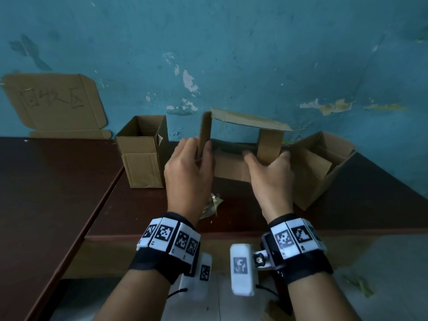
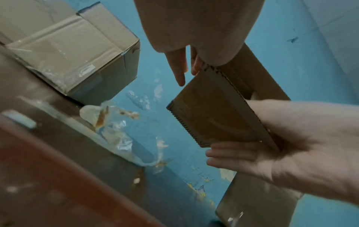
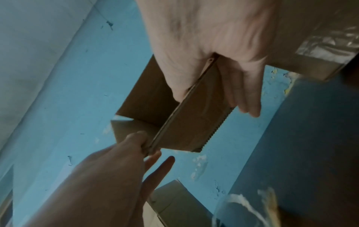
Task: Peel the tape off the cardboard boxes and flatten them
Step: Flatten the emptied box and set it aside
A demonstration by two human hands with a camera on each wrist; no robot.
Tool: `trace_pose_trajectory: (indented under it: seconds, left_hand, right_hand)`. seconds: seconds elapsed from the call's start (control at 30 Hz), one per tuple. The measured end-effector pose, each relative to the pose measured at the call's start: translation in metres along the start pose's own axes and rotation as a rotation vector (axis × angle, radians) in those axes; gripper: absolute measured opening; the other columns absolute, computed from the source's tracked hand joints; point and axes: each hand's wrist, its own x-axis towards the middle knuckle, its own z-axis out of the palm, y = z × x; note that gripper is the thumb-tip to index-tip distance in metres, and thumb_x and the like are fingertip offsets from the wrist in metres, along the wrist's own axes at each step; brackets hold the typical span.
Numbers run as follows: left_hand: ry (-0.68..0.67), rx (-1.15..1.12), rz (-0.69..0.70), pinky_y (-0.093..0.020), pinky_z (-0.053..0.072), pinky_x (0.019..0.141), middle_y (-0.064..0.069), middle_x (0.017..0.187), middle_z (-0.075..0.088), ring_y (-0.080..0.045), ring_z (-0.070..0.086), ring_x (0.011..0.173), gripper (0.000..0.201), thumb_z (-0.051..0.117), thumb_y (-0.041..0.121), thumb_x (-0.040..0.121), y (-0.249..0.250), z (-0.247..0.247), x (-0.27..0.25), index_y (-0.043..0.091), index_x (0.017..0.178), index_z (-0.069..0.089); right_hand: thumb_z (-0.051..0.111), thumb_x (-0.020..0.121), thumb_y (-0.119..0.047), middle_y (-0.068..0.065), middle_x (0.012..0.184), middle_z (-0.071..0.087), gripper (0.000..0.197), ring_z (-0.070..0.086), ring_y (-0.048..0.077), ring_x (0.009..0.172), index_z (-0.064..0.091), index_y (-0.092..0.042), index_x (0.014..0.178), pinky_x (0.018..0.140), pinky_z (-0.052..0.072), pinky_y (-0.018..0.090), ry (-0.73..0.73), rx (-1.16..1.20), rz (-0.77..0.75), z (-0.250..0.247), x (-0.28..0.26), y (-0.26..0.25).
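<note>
An opened cardboard box (image 1: pixel 228 167) stands on the dark brown table (image 1: pixel 58 181) near the blue wall, its flaps raised. My left hand (image 1: pixel 192 163) grips the upright left flap (image 1: pixel 205 133) between thumb and fingers. My right hand (image 1: pixel 268 167) holds the right flap (image 1: pixel 269 147), thumb inside and fingers outside. In the left wrist view the left hand (image 2: pixel 194 67) pinches the panel edge (image 2: pixel 213 115), and the right hand's palm (image 2: pixel 291 145) is under it. In the right wrist view the right hand (image 3: pixel 213 76) clamps the panel (image 3: pixel 194 122) while the left hand (image 3: pixel 147 147) pinches its edge.
A tall open box (image 1: pixel 141 154) stands to the left, with clear tape showing on it (image 2: pixel 68 46). Another open box (image 1: pixel 322 167) stands to the right. A flattened, hand-lettered box (image 1: pixel 53 105) leans on the wall. Crumpled peeled tape (image 1: pixel 210 205) lies near the table's front edge (image 1: pixel 208 235).
</note>
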Motion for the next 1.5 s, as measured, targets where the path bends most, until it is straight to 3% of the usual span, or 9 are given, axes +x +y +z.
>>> trace_pose_trajectory:
  seconds: [0.17, 0.3, 0.5, 0.63, 0.83, 0.97, 1.2, 1.33, 1.5]
  left_hand:
    - [-0.015, -0.157, -0.239, -0.038, 0.047, 0.062, -0.004, 0.083, 0.058, -0.021, 0.055, 0.07, 0.029, 0.059, 0.026, 0.107, -0.002, -0.005, 0.005, 0.01, 0.083, 0.055]
    - [-0.063, -0.23, -0.404, -0.048, 0.058, 0.069, -0.001, 0.094, 0.067, -0.015, 0.066, 0.078, 0.014, 0.064, 0.029, 0.098, -0.004, -0.015, 0.011, 0.02, 0.104, 0.055]
    - [-0.383, -0.205, -0.295, -0.048, 0.043, 0.115, 0.002, 0.157, 0.045, -0.017, 0.047, 0.141, 0.094, 0.066, 0.023, 0.092, -0.001, -0.03, 0.015, 0.053, 0.164, 0.015]
    - [-0.534, -0.186, -0.281, -0.043, 0.051, 0.105, 0.008, 0.144, 0.047, -0.011, 0.052, 0.126, 0.061, 0.056, 0.031, 0.09, -0.002, -0.031, 0.018, 0.044, 0.149, 0.047]
    - [-0.417, -0.368, -0.401, -0.027, 0.049, 0.083, 0.013, 0.115, 0.06, 0.011, 0.055, 0.09, 0.021, 0.042, 0.017, 0.108, -0.003, -0.028, 0.02, 0.03, 0.115, 0.058]
    - [-0.331, -0.466, -0.487, -0.046, 0.047, 0.082, -0.003, 0.101, 0.06, -0.02, 0.059, 0.093, 0.022, 0.038, 0.033, 0.101, 0.003, -0.032, 0.026, 0.021, 0.1, 0.055]
    - [-0.342, -0.798, -0.791, -0.078, 0.041, 0.107, -0.025, 0.105, 0.063, -0.045, 0.063, 0.107, 0.033, 0.049, 0.048, 0.088, 0.002, -0.028, 0.028, 0.023, 0.098, 0.068]
    - [-0.344, -1.009, -0.764, -0.053, 0.044, 0.091, -0.016, 0.106, 0.054, -0.037, 0.053, 0.096, 0.031, 0.039, 0.028, 0.094, 0.011, -0.026, 0.024, 0.011, 0.113, 0.057]
    - [-0.373, -1.147, -0.845, -0.044, 0.041, 0.086, -0.01, 0.088, 0.049, -0.028, 0.049, 0.087, 0.012, 0.044, 0.025, 0.085, 0.02, -0.022, 0.019, 0.014, 0.087, 0.045]
  right_hand:
    - [0.044, 0.113, -0.03, 0.003, 0.079, 0.061, 0.033, 0.054, 0.016, 0.065, 0.065, -0.007, 0.103, 0.044, 0.037, 0.012, -0.081, -0.043, -0.052, -0.01, 0.001, -0.005]
    - [0.039, 0.116, -0.041, -0.009, 0.08, 0.059, 0.043, 0.053, 0.003, 0.072, 0.069, -0.013, 0.103, 0.067, 0.042, 0.027, -0.126, -0.036, -0.005, -0.015, 0.001, -0.01]
    - [0.044, 0.113, -0.052, -0.018, 0.116, 0.056, 0.045, 0.056, -0.011, 0.095, 0.062, -0.013, 0.102, 0.094, 0.046, 0.036, -0.116, 0.162, 0.045, -0.019, 0.006, -0.016]
    - [0.061, 0.103, -0.056, 0.016, 0.119, 0.07, 0.035, 0.072, 0.005, 0.103, 0.077, -0.025, 0.098, 0.106, 0.054, 0.045, -0.122, 0.324, 0.091, -0.017, 0.01, -0.014]
    - [0.073, 0.084, -0.059, -0.006, 0.14, 0.072, 0.045, 0.06, 0.017, 0.138, 0.077, -0.037, 0.123, 0.122, 0.042, 0.051, -0.2, 0.509, 0.12, -0.021, 0.015, -0.007]
    - [0.071, 0.084, -0.067, 0.01, 0.144, 0.066, 0.064, 0.061, 0.026, 0.137, 0.071, -0.028, 0.134, 0.11, 0.054, 0.049, -0.278, 0.544, 0.05, -0.023, 0.011, -0.01]
    - [0.066, 0.074, -0.089, -0.019, 0.176, 0.021, 0.11, 0.026, 0.006, 0.16, 0.018, -0.054, 0.167, 0.13, 0.028, 0.047, -0.372, 0.235, -0.162, -0.011, 0.004, -0.005]
    - [0.061, 0.072, -0.096, -0.021, 0.177, 0.012, 0.11, 0.019, 0.009, 0.163, 0.014, -0.059, 0.165, 0.131, 0.026, 0.053, -0.359, 0.211, -0.16, -0.006, -0.001, -0.002]
    - [0.051, 0.069, -0.104, -0.018, 0.172, 0.022, 0.115, 0.03, 0.009, 0.157, 0.019, -0.053, 0.166, 0.129, 0.031, 0.052, -0.349, 0.184, -0.158, 0.004, -0.001, 0.003]
